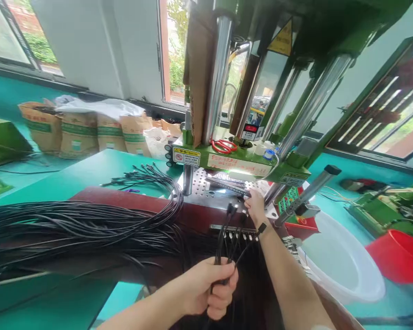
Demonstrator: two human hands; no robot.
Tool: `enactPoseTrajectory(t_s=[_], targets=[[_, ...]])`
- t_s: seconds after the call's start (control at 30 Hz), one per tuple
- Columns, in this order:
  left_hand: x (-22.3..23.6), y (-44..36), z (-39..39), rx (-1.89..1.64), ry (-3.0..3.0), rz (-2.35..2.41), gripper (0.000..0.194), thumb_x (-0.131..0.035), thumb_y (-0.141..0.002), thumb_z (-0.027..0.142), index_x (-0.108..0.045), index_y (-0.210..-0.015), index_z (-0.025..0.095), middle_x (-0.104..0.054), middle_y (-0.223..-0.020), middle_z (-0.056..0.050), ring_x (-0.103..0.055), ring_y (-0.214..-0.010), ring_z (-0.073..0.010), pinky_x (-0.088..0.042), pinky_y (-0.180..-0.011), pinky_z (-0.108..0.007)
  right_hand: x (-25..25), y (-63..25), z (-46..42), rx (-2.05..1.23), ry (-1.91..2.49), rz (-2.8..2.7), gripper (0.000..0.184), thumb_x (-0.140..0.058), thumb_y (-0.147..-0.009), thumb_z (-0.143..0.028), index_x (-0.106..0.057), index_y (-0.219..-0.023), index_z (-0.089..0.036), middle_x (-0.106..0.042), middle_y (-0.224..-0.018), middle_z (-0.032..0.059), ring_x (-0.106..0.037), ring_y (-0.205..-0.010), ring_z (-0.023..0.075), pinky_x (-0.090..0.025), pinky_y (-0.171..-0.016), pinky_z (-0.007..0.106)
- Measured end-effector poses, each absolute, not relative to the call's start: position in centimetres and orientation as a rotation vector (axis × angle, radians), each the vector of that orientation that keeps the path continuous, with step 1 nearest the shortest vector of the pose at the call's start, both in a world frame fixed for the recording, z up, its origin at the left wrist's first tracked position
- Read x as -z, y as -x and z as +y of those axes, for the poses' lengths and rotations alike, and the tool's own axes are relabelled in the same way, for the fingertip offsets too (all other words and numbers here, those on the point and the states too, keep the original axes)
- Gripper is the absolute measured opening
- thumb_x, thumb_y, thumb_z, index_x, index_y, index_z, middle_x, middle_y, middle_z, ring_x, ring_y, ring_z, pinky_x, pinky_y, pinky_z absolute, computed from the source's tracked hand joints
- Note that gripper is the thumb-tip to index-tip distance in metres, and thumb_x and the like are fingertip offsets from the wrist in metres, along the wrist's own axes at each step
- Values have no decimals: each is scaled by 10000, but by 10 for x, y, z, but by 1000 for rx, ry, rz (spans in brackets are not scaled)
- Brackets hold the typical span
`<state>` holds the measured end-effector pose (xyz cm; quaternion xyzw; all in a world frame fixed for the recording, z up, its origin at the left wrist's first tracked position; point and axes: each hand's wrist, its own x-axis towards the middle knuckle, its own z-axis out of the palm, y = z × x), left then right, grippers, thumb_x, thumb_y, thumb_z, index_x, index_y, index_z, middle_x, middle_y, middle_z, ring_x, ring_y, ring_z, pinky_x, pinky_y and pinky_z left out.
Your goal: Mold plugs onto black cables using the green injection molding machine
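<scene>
My left hand (209, 286) is shut around several black cables (223, 243), whose connector ends stick up towards the machine. My right hand (255, 206) reaches forward to the perforated steel plate (206, 188) of a green vertical moulding press (241, 158). Its fingertips sit at the end of a dark metal mould bar (227, 185), and I cannot tell whether they grip it. A black band (261, 229) circles that wrist. A large bundle of black cables (72, 227) lies across a dark red board (124, 204) to the left.
Chrome press columns (218, 78) rise behind the plate, with red-handled scissors (223, 145) on the press ledge. A white basin (337, 256) and a red basin (399, 256) stand on the right. Paper sacks (79, 133) line the back wall.
</scene>
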<state>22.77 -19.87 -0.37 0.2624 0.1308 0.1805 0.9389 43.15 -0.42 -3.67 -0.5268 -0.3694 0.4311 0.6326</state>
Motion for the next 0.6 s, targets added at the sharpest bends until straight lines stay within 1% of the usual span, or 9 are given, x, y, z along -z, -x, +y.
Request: enactPoseTrajectory(t_s=[0.1,0.17,0.23,0.3,0.37,0.4,0.47,0.5,0.6], targets=[[-34,-181,-186,-641,-609,145,241,-524,-809,370,-493,-676,172,-276,-441,79,-231,-326,-46,-286,-315,-165,38,-447,-15,-977,1243,-853,243,-561,-666,-403,-473,-727,-185,-358,-393,-95,-290,-299,41,-137,-297,149],[-68,-140,-159,-997,-656,164,207,-495,-836,303,-488,-675,172,-221,-446,88,-197,-325,-36,-260,-312,-141,40,-458,-25,-984,1278,-885,275,-578,-651,-425,-489,-741,-182,-340,-375,-98,-316,-305,51,-138,-305,146],[-96,-98,-120,-1458,-699,273,204,-443,-858,227,-460,-665,164,-191,-466,86,-187,-335,-26,-216,-314,-117,43,-469,-36,-1001,1318,-939,310,-582,-647,-456,-495,-757,-180,-343,-368,-96,-328,-314,57,-150,-318,149],[-107,-62,-73,-1869,-697,504,227,-391,-876,231,-414,-658,173,-179,-481,84,-193,-347,-28,-228,-335,-122,46,-480,-45,-1023,1367,-1017,342,-582,-647,-483,-499,-776,-178,-399,-389,-79,-339,-327,62,-201,-332,164],[-98,-39,-26,-2135,-653,975,248,-339,-880,231,-341,-635,191,-164,-486,83,-204,-350,-38,-253,-351,-143,47,-491,-52,-1035,1424,-1119,359,-616,-624,-466,-517,-806,-173,-463,-430,-59,-383,-359,79,-279,-364,195],[-86,-32,-6,-2149,-636,1299,228,-337,-871,200,-316,-644,198,-194,-496,85,-227,-355,-38,-298,-377,-151,48,-496,-54,-1029,1458,-1178,359,-642,-602,-436,-535,-816,-168,-484,-445,-53,-407,-379,91,-311,-386,214],[-55,-27,25,-2115,-592,1489,181,-399,-835,147,-307,-691,207,-259,-524,93,-280,-365,-38,-348,-413,-171,49,-507,-54,-983,1534,-1302,340,-691,-537,-347,-585,-798,-157,-522,-476,-35,-460,-438,122,-366,-447,255],[-38,-27,36,-2067,-581,1559,198,-450,-800,110,-305,-707,207,-287,-541,97,-312,-373,-37,-364,-427,-179,50,-512,-53,-940,1570,-1364,315,-704,-505,-305,-610,-765,-156,-545,-505,-22,-488,-484,141,-393,-493,278],[6,-34,52,-1896,-573,1700,219,-524,-743,68,-341,-735,189,-333,-565,97,-376,-393,-45,-391,-453,-204,56,-523,-49,-773,1635,-1527,232,-704,-455,-255,-645,-666,-176,-605,-683,20,-544,-684,202,-432,-688,359]])
